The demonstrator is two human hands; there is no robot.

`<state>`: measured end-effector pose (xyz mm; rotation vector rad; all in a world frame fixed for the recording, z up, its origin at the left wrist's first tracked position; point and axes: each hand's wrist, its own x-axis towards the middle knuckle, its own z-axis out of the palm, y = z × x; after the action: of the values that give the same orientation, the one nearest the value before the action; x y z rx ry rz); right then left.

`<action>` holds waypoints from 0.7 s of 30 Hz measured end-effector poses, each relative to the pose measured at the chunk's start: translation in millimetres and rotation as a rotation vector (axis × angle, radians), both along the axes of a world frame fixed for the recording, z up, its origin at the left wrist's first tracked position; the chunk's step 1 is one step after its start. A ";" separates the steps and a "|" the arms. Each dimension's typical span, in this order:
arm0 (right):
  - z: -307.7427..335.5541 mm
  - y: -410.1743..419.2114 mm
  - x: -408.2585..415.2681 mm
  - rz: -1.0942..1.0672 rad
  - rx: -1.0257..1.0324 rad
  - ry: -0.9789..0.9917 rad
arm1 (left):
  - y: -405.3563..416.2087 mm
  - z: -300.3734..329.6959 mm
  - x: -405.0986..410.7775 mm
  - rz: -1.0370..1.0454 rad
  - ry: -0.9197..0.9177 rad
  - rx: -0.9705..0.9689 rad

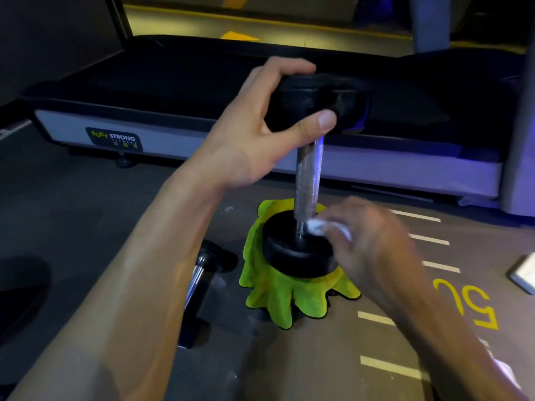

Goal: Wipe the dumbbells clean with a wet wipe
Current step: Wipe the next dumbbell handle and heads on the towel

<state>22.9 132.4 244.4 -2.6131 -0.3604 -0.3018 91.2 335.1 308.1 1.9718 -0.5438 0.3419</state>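
Dumbbell upright: left hand grips its top, right hand seemingly pinches wipe at handle

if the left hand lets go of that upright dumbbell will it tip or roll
Probably tippy: the dumbbell stands on end on a bunched green cloth, steadied by the left hand gripping its top. Its round ends suggest it would roll once down. It likely feels heavy.

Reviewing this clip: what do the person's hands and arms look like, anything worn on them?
Both arms are bare as far as the frame shows, with no sleeves in view. The left hand and right hand wear no gloves; no watch, ring or wristband is visible. The right hand is motion-blurred.
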 end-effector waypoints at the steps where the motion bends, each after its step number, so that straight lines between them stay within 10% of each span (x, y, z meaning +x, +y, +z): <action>1: 0.0 -8.5 -0.3 -0.052 0.089 -0.107 | -0.8 0.0 0.0 0.000 0.003 -0.005; 5: -4.0 -8.7 3.0 -0.138 0.285 -0.372 | -2.6 -0.7 3.3 0.008 0.012 -0.016; 15: 0.3 1.6 12.3 0.225 0.091 0.122 | -5.2 -0.5 5.3 0.016 0.015 -0.037; 21: 0.1 25.1 20.5 0.083 0.062 -0.072 | -7.8 0.6 6.7 0.023 0.013 -0.036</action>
<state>43.4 157.5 244.5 -2.5236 -0.4750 -0.3733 97.8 327.2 308.6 1.9458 -0.5040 0.3507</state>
